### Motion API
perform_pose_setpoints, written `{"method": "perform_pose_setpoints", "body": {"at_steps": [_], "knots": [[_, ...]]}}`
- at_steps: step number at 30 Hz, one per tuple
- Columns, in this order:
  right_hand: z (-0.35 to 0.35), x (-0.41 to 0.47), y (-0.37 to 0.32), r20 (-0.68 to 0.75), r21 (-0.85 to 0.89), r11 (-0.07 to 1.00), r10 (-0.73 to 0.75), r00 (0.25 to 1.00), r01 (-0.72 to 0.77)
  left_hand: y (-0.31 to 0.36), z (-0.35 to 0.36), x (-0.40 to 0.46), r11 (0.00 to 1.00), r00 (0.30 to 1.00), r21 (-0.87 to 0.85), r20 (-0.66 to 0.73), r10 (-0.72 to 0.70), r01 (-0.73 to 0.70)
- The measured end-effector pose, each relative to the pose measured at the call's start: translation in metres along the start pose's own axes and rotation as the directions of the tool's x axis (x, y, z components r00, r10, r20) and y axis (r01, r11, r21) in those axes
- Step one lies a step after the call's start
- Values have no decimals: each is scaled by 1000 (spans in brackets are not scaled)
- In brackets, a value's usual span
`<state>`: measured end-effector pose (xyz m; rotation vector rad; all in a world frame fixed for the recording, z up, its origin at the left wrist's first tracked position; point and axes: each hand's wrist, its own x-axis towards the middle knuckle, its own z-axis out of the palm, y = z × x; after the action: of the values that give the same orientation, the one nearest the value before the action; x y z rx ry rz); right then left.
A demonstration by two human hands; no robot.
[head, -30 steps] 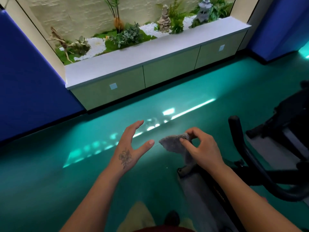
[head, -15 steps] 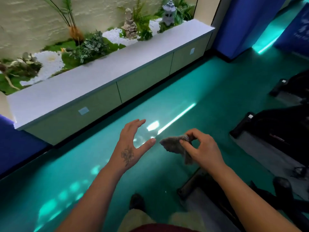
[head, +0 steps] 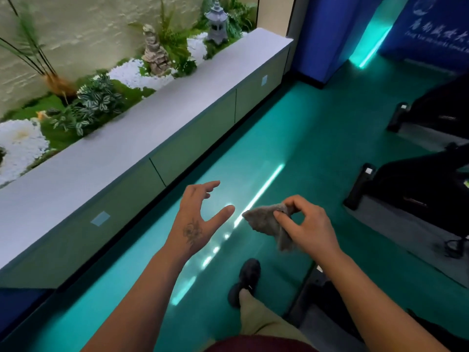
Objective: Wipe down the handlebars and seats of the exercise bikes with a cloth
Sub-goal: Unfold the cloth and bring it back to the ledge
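Note:
My right hand (head: 305,224) pinches a crumpled grey cloth (head: 266,222) between thumb and fingers, held in the air above the green floor. Just left of the cloth, my left hand (head: 196,222) is spread with relaxed fingers and holds nothing; its thumb tip comes close to the cloth's left corner without touching. Black exercise bikes stand at the right edge: the base of one (head: 416,189) on a grey mat, and another (head: 436,107) farther back. Their handlebars and seats are out of view.
A long low cabinet (head: 142,158) with a grey top runs along the left, with an indoor rock garden (head: 106,80) behind it. Blue wall panels (head: 322,34) stand at the far end. My foot in a black shoe (head: 245,280) steps on the floor below my hands.
The view has swung right and moved forward along the cabinet. The near bike's handlebar has left the frame and more bikes show at the right. Both hands keep their pose.

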<state>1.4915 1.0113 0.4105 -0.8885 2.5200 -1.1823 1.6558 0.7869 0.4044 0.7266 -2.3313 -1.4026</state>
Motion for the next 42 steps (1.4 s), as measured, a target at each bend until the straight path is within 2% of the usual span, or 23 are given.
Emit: {"method": "perform_pose_setpoints", "body": {"at_steps": [12,24,35,42], "knots": [[-21,241,21,9,42,998,49,999,-49,19,20,247,999,997,7,54,-53,53],[-27,450,46,-81,36,990,136,987,-133,15,37,485,998,985,-40,168,-35,42],[-28,628,53,-228,48,975,224,947,-219,19,33,717,999,948,-32,314,49,-41],[-51,724,84,-264,103,950,312,913,-295,26,71,833,993,922,-40,370,117,-110]]}}
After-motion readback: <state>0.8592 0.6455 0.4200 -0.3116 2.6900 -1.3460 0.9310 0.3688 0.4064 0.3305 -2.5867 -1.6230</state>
